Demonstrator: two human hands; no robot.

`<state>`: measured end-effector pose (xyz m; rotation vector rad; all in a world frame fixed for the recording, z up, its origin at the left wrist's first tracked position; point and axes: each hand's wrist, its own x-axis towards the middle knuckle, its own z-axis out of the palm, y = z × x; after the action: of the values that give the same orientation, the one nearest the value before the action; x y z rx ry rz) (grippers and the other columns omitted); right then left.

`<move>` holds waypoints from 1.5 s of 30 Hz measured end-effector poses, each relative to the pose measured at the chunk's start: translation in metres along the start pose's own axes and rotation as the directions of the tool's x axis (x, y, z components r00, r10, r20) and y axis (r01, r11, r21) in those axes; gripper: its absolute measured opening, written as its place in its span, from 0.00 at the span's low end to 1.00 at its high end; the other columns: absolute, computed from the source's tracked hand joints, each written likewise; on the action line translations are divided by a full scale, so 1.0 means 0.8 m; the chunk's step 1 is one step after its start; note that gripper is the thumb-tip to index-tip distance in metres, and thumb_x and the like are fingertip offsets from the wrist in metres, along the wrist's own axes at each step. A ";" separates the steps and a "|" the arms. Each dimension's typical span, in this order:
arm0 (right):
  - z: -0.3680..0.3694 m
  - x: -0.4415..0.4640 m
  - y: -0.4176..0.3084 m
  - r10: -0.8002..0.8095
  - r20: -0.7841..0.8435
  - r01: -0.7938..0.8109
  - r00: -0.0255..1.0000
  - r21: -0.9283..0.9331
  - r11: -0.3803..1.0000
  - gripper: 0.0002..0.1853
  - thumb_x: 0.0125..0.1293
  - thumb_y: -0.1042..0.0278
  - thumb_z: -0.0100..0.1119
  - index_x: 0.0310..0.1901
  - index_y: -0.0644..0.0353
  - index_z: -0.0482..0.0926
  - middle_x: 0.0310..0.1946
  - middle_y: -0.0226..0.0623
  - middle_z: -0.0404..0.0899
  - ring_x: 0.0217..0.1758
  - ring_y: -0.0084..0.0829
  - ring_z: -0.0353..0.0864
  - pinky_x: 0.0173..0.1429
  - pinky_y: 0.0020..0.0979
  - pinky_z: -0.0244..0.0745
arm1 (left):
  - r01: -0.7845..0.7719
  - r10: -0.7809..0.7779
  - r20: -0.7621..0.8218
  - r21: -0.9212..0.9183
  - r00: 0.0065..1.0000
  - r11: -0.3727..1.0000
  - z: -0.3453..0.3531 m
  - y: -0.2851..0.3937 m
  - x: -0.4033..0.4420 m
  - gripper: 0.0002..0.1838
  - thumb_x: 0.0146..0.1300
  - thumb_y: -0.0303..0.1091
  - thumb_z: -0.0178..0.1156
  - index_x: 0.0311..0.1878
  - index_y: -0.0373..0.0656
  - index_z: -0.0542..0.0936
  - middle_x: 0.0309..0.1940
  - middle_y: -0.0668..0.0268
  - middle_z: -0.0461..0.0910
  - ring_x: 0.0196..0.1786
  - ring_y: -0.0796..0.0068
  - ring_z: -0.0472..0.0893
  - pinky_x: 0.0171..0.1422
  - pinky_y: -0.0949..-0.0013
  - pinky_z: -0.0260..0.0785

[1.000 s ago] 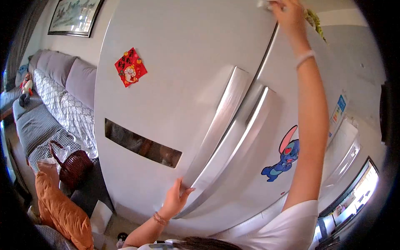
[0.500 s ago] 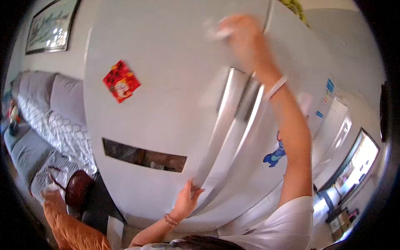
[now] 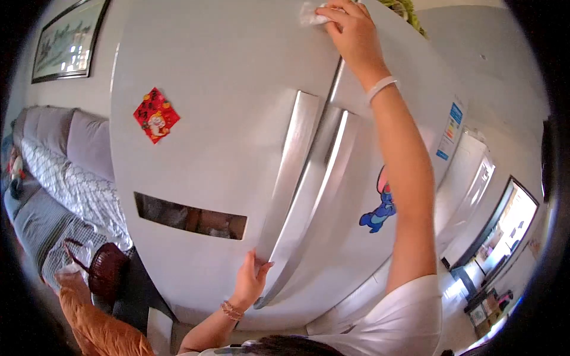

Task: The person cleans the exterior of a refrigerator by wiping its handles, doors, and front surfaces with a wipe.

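Note:
A silvery fridge (image 3: 196,166) with two doors fills the middle of the view, its two long metal handles side by side. High on the fridge front, my right hand (image 3: 351,35) pinches a crumpled white wipe (image 3: 313,14) against the surface near the door seam. Lower down, my left hand (image 3: 250,280) is closed around the bottom part of the left door handle (image 3: 291,160). A red diamond-shaped sticker (image 3: 156,115) and a dark display strip (image 3: 190,216) are on the left door. Partly behind my right forearm is a blue cartoon sticker (image 3: 379,210) on the right door.
To the left stand a grey sofa (image 3: 92,139) with a patterned cover and a dark red basket (image 3: 108,270). An orange-brown sleeve (image 3: 104,323) shows at lower left. Greenery (image 3: 407,13) sits on top of the fridge. A bright doorway (image 3: 504,225) is at right.
My right hand has moved up with the wipe and is now sharp instead of blurred. The view has shifted slightly. My left hand stays by the lower handle.

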<state>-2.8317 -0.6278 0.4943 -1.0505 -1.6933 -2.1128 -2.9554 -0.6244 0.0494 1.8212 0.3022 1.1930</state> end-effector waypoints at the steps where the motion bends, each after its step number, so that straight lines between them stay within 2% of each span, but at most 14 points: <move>1: -0.003 -0.003 -0.011 -0.039 0.041 0.040 0.998 -0.008 0.999 0.09 0.52 0.69 0.55 0.36 0.55 0.80 0.36 0.33 0.77 0.43 0.32 0.73 0.49 0.32 0.72 | 0.009 -0.009 -0.007 -0.005 1.000 1.000 -0.002 0.000 -0.002 0.21 0.56 0.26 0.57 0.51 0.34 0.62 0.28 0.56 0.77 0.33 0.60 0.78 0.36 0.66 0.68; 2: -0.008 -0.006 -0.021 -0.088 0.082 0.090 0.993 -0.022 0.996 0.09 0.52 0.69 0.56 0.37 0.54 0.80 0.36 0.33 0.77 0.43 0.32 0.73 0.48 0.32 0.72 | 0.010 -0.011 -0.016 -0.019 1.000 1.000 0.001 -0.001 0.000 0.21 0.56 0.26 0.57 0.51 0.34 0.62 0.28 0.56 0.77 0.33 0.60 0.78 0.36 0.66 0.68; 3: -0.010 -0.020 -0.038 -0.240 0.075 0.245 0.968 -0.069 0.967 0.11 0.51 0.71 0.57 0.38 0.53 0.80 0.36 0.31 0.75 0.42 0.31 0.73 0.48 0.30 0.72 | 0.017 -0.018 -0.015 -0.034 1.000 0.999 0.003 -0.002 -0.002 0.21 0.56 0.26 0.57 0.51 0.34 0.61 0.28 0.56 0.76 0.33 0.61 0.78 0.36 0.66 0.68; 7: -0.012 -0.020 -0.028 -0.125 0.080 0.119 0.989 0.069 0.990 0.12 0.50 0.73 0.58 0.40 0.56 0.78 0.40 0.29 0.73 0.45 0.30 0.70 0.49 0.29 0.72 | 0.023 -0.025 -0.027 -0.073 0.999 0.997 0.006 0.003 0.000 0.21 0.56 0.25 0.56 0.52 0.35 0.62 0.28 0.56 0.76 0.32 0.60 0.78 0.36 0.66 0.68; 10: -0.007 -0.033 -0.047 -0.046 0.044 0.047 0.998 -0.021 0.999 0.14 0.50 0.73 0.57 0.42 0.56 0.77 0.39 0.31 0.72 0.44 0.31 0.70 0.49 0.32 0.71 | -0.014 0.010 -0.053 -0.072 0.999 0.997 0.005 0.006 -0.001 0.21 0.56 0.25 0.56 0.52 0.36 0.61 0.28 0.57 0.76 0.32 0.60 0.78 0.36 0.66 0.68; 13: -0.013 -0.040 -0.051 -0.037 0.116 0.046 0.993 -0.077 0.996 0.15 0.51 0.73 0.55 0.44 0.56 0.76 0.37 0.32 0.72 0.42 0.32 0.70 0.47 0.32 0.71 | 0.047 -0.047 -0.031 -0.009 0.998 0.999 0.001 0.009 -0.002 0.21 0.56 0.26 0.57 0.52 0.36 0.62 0.28 0.57 0.76 0.32 0.60 0.78 0.36 0.66 0.68; 16: -0.009 -0.034 -0.053 -0.047 0.099 0.062 0.994 -0.162 0.985 0.16 0.52 0.72 0.54 0.45 0.56 0.75 0.36 0.32 0.71 0.41 0.32 0.70 0.46 0.32 0.71 | 0.001 -0.006 -0.056 -0.092 0.998 0.996 0.010 -0.006 -0.001 0.22 0.56 0.27 0.57 0.52 0.37 0.62 0.28 0.57 0.76 0.31 0.60 0.78 0.35 0.65 0.68; 29: -0.019 -0.020 -0.070 0.086 0.184 -0.055 0.979 -0.163 0.985 0.18 0.51 0.73 0.53 0.46 0.53 0.74 0.33 0.31 0.69 0.38 0.30 0.70 0.42 0.31 0.71 | 0.031 -0.030 0.010 -0.032 0.999 0.999 -0.004 0.005 0.000 0.21 0.57 0.28 0.57 0.52 0.36 0.62 0.28 0.55 0.77 0.31 0.59 0.78 0.35 0.65 0.69; 31: -0.037 -0.043 -0.071 0.055 0.217 -0.018 0.975 -0.169 0.985 0.16 0.50 0.72 0.53 0.44 0.53 0.74 0.33 0.32 0.71 0.38 0.32 0.71 0.39 0.32 0.71 | 0.000 -0.001 -0.009 -0.051 1.000 0.999 0.001 -0.002 -0.001 0.21 0.57 0.27 0.56 0.52 0.36 0.62 0.28 0.55 0.77 0.32 0.59 0.78 0.35 0.66 0.69; 34: -0.056 -0.073 -0.059 0.132 0.325 -0.089 0.937 -0.142 0.986 0.17 0.50 0.72 0.53 0.45 0.52 0.74 0.33 0.32 0.70 0.39 0.32 0.71 0.40 0.32 0.71 | -0.030 0.031 0.010 -0.108 0.999 0.994 0.003 -0.010 0.000 0.21 0.57 0.26 0.56 0.52 0.36 0.62 0.29 0.55 0.77 0.32 0.58 0.78 0.36 0.66 0.69; 37: -0.073 -0.082 -0.013 0.260 0.261 -0.185 0.929 -0.280 0.942 0.17 0.52 0.71 0.52 0.47 0.51 0.74 0.34 0.33 0.71 0.40 0.33 0.71 0.42 0.33 0.71 | -0.023 0.023 0.011 -0.065 1.000 0.998 0.003 -0.006 -0.001 0.21 0.57 0.24 0.56 0.52 0.35 0.61 0.29 0.55 0.77 0.32 0.59 0.78 0.37 0.66 0.69; 40: -0.089 -0.095 0.054 0.409 0.086 -0.341 0.909 -0.411 0.845 0.18 0.55 0.70 0.51 0.49 0.49 0.74 0.33 0.35 0.70 0.40 0.35 0.71 0.45 0.35 0.71 | 0.019 -0.021 -0.013 -0.173 1.000 0.985 0.014 -0.023 -0.004 0.21 0.57 0.24 0.55 0.52 0.35 0.61 0.29 0.56 0.77 0.32 0.60 0.78 0.38 0.68 0.69; 43: -0.081 -0.118 0.133 0.573 -0.031 -0.501 0.819 -0.526 0.687 0.18 0.56 0.68 0.50 0.50 0.48 0.74 0.33 0.36 0.70 0.40 0.38 0.71 0.47 0.38 0.69 | 0.041 -0.040 0.010 -0.236 0.999 0.971 0.017 -0.030 -0.003 0.20 0.58 0.24 0.55 0.52 0.35 0.61 0.29 0.60 0.75 0.32 0.68 0.76 0.39 0.71 0.68; 45: -0.062 -0.109 0.152 0.520 -0.066 -0.487 0.852 -0.467 0.738 0.18 0.57 0.66 0.50 0.51 0.46 0.74 0.33 0.35 0.70 0.41 0.37 0.71 0.47 0.39 0.68 | 0.079 -0.078 0.018 -0.296 0.997 0.952 0.014 -0.015 -0.004 0.18 0.58 0.24 0.54 0.51 0.35 0.62 0.31 0.62 0.74 0.34 0.73 0.75 0.41 0.73 0.66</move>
<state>-2.7171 -0.7318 0.5248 -1.5220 -0.7625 -2.1473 -2.9444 -0.6254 0.0366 1.5377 0.1791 1.1124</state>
